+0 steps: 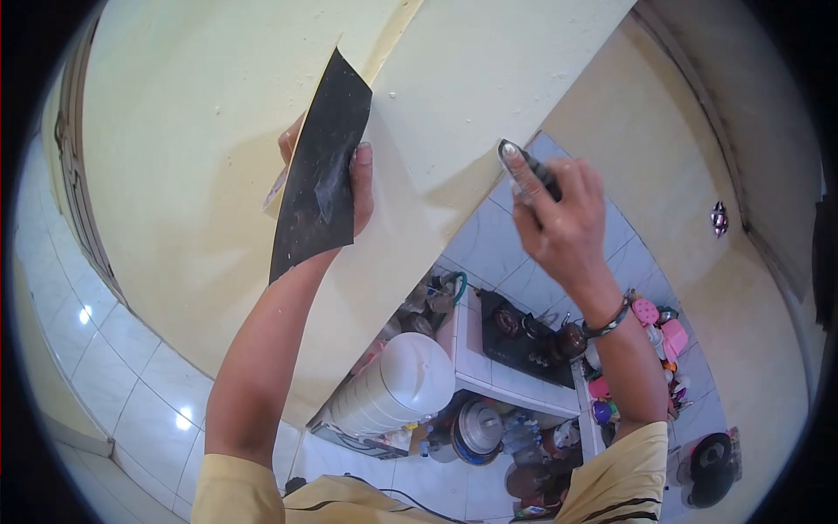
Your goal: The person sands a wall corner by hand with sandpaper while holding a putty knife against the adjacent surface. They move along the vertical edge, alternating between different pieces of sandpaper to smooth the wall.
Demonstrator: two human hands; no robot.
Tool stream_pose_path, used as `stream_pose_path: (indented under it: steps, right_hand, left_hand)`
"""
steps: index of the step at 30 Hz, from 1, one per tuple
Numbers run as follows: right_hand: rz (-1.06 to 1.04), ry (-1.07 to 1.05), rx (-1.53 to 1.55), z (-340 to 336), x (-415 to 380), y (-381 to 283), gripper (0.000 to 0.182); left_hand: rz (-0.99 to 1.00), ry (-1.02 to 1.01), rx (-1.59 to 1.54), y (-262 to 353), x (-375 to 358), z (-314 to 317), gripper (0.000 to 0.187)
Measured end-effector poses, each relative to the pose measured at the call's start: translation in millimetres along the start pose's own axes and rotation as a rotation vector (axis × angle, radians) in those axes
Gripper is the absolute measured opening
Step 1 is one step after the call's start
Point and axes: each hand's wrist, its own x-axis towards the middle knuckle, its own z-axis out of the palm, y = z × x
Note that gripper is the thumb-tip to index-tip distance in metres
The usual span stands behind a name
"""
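My left hand point(362, 192) is closed around a bent black sheet point(323, 166) in front of the cream wall. A whitish smear marks the sheet's face, and part of the hand is hidden behind it. My right hand point(563, 214) grips a small dark scraper-like piece point(543, 177), mostly covered by the fingers. White paste coats the extended finger and the tip of the piece, which is at the edge of the cream wall point(471, 105). Small white specks dot that wall surface.
Below the wall edge are a large white bucket point(415, 375), a black stove point(524, 336) on a tiled counter, and a lidded metal pot point(480, 426). Pink kitchen items point(672, 338) cluster at the right. White floor tiles point(113, 406) run along the left.
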Motion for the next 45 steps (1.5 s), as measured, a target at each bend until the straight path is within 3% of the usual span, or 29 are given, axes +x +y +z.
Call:
stream_pose_path:
  steps: [5,9,13,17,22,25,26,30,36,39,43,45]
  right_hand:
    - [-0.128,-0.106,0.069,3,-5,-14,0.065]
    - [0.074,0.099,-0.036,0,2,15,0.063]
    - [-0.111,-0.119,0.117,7,-11,-19,0.063]
    - [0.015,0.118,-0.06,-2,6,18,0.069]
    - [-0.134,-0.084,0.079,0,-2,-10,0.058]
    - [-0.015,0.08,-0.014,-9,11,19,0.06]
    - [0.038,0.065,-0.037,-12,12,20,0.06]
    - [-0.103,-0.072,0.114,-1,0,-7,0.059]
    - [0.029,0.029,0.156,3,3,8,0.059]
    - [-0.072,-0.051,0.19,5,3,-5,0.057]
    - [0.074,0.112,0.184,6,11,9,0.054]
    - [0.059,0.052,0.261,12,3,-1,0.05]
  left_hand:
    - [-0.004,-0.032,0.031,0,2,-3,0.026]
    - [-0.044,-0.082,0.022,1,3,-6,0.023]
    - [-0.09,-0.071,0.043,8,4,-7,0.022]
    - [-0.054,-0.075,0.058,2,3,-5,0.022]
    - [0.009,-0.004,0.021,4,5,-4,0.023]
    - [0.027,-0.073,0.081,-1,3,-6,0.024]
    - [-0.008,-0.08,0.063,2,4,-7,0.025]
    - [-0.023,0.032,-0.053,4,4,-3,0.029]
    - [0.028,-0.01,0.023,0,3,-3,0.029]
    - [0.016,0.045,-0.025,-1,2,2,0.028]
    - [0.044,0.003,0.014,-9,-1,1,0.027]
    - [0.028,0.019,-0.001,-2,1,0,0.027]
